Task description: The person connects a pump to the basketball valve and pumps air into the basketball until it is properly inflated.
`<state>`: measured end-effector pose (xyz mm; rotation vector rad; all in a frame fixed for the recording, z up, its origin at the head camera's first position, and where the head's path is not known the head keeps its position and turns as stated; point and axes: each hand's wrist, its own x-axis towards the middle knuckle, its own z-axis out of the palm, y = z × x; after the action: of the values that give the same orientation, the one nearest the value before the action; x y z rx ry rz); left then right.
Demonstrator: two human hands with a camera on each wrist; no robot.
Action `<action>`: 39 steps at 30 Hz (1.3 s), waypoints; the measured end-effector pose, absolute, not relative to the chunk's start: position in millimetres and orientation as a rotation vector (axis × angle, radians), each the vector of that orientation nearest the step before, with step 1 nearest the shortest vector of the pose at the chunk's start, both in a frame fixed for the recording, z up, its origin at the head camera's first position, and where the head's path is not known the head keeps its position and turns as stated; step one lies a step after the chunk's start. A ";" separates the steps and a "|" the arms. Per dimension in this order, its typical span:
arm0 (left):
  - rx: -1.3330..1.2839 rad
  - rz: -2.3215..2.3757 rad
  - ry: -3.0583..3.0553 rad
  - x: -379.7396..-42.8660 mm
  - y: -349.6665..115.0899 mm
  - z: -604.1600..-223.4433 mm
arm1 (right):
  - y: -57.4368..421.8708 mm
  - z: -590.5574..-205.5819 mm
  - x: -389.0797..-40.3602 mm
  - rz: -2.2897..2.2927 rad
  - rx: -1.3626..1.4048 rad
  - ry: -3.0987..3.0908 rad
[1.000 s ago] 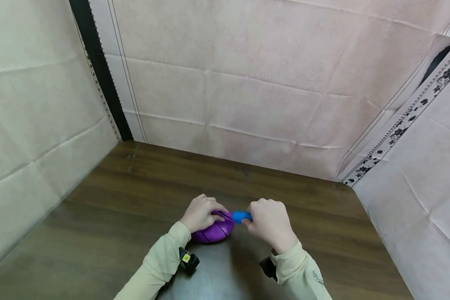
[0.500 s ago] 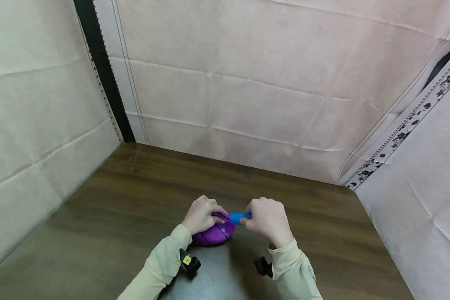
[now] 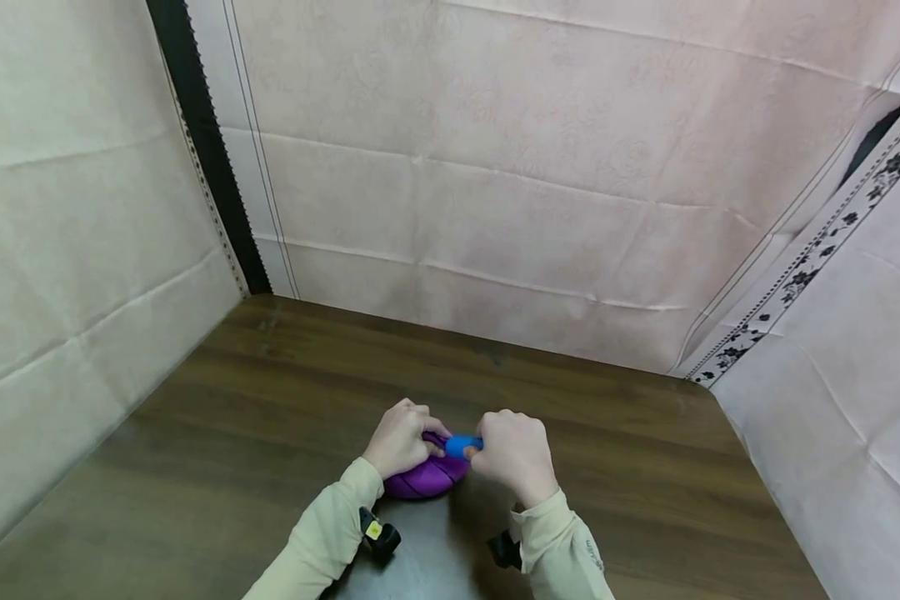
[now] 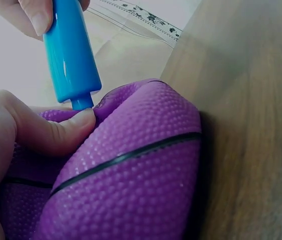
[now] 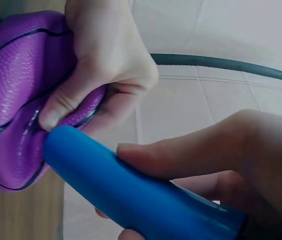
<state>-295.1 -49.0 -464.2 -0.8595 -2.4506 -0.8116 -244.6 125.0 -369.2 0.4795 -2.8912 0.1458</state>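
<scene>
A purple, pebbled ball with black seams (image 3: 429, 481), soft and folded in, lies on the table. My left hand (image 3: 401, 440) grips it from the left, thumb pressed into the fold beside the seam. From the right, my right hand (image 3: 515, 456) holds a blue ball pump (image 3: 459, 447) by its barrel. In the left wrist view the narrow end of the pump (image 4: 73, 55) meets the folded ball (image 4: 135, 185) right at the left thumb. Whether a needle sits inside the ball is hidden. In the right wrist view, thumb and fingers wrap the barrel (image 5: 125, 182).
The brown wood-grain table (image 3: 330, 367) spreads around the hands. Pale creased cloth (image 3: 495, 183) hangs behind it and along both sides, with a floral border (image 3: 802, 267) at right. Black cameras (image 3: 381, 537) are strapped at both wrists.
My right hand has shifted left with the pump, bringing it closer to my left thumb and over the ball. The left hand keeps its hold on the ball, nearly in place.
</scene>
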 end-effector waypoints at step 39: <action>-0.902 -0.634 -2.606 -268.6 -18.2 -458.3 | 177.4 -422.6 -240.8 1.348 0.358 -2.458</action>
<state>-268.6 -18.2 -458.3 -0.9023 -2.6060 -0.6344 -240.8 177.4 -422.6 0.3582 -2.4583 1.3477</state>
